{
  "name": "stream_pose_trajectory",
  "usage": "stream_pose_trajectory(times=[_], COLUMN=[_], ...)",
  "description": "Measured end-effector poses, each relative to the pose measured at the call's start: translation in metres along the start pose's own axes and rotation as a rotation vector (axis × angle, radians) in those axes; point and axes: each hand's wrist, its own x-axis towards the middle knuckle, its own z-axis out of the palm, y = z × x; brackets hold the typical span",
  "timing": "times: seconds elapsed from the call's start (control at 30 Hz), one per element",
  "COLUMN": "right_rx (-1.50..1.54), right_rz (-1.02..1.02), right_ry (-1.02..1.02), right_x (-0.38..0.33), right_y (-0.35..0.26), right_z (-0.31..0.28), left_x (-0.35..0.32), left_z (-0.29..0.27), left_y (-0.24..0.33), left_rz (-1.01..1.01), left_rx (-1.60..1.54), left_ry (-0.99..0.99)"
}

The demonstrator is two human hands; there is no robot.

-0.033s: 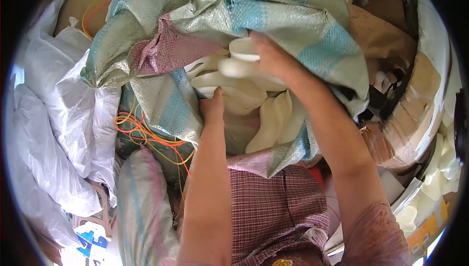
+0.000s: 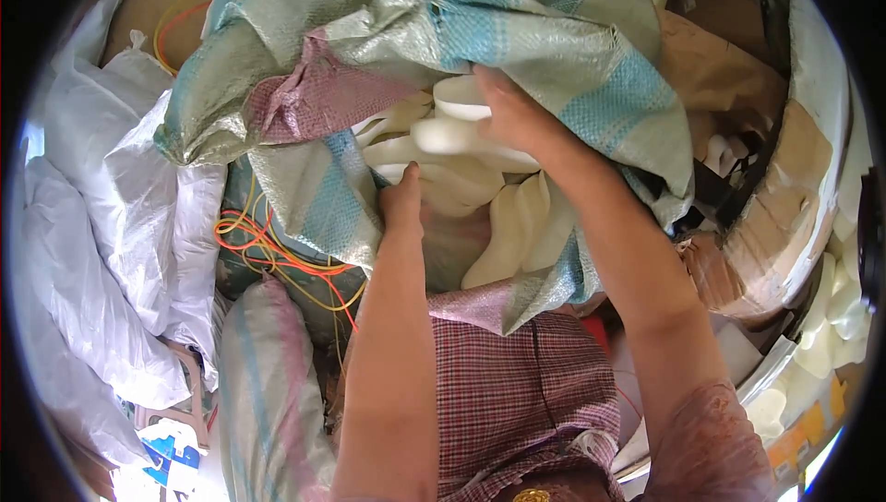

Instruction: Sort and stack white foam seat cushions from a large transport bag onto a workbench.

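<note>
Two hands deep in the mouth of a striped woven sack (image 2: 517, 50) full of cream foam pieces (image 2: 461, 184).

The right hand (image 2: 512, 114) has its grip closed around one pale foam piece (image 2: 452, 133) at the top of the pile, just under the sack's folded upper flap; the left hand (image 2: 402, 199) pinches the sack's near-left edge, holding it open. White plastic bags (image 2: 111, 225) crowd the left side, orange and yellow cords (image 2: 268, 253) lie tangled just below the sack, and brown cardboard (image 2: 738, 68) and a large tape roll (image 2: 784, 216) press in on the right. The only free room is the sack's opening between the forearms.
</note>
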Motion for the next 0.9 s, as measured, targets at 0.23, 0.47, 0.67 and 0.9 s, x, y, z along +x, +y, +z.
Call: stream_pose_trajectory(times=[0.23, 0.47, 0.67, 0.9], right_rx=[-0.267, -0.302, -0.227, -0.366], right_rz=[0.203, 0.002, 0.0, -0.062], right_ry=[-0.608, -1.131, -0.89, -0.335], right_x=[-0.024, -0.01, -0.025, -0.066], right_y=[-0.007, 0.0, -0.05, -0.049], right_z=[-0.009, 0.013, 0.03, 0.107], left_x=[-0.034, -0.019, 0.009, -0.005], left_z=[0.014, 0.023, 0.009, 0.055], left_y=[0.022, 0.014, -0.023, -0.037], left_rz=[-0.377, -0.492, -0.255, -0.174], left_rx=[-0.388, -0.744, -0.813, -0.86], left_ry=[-0.447, -0.573, -0.347, -0.293])
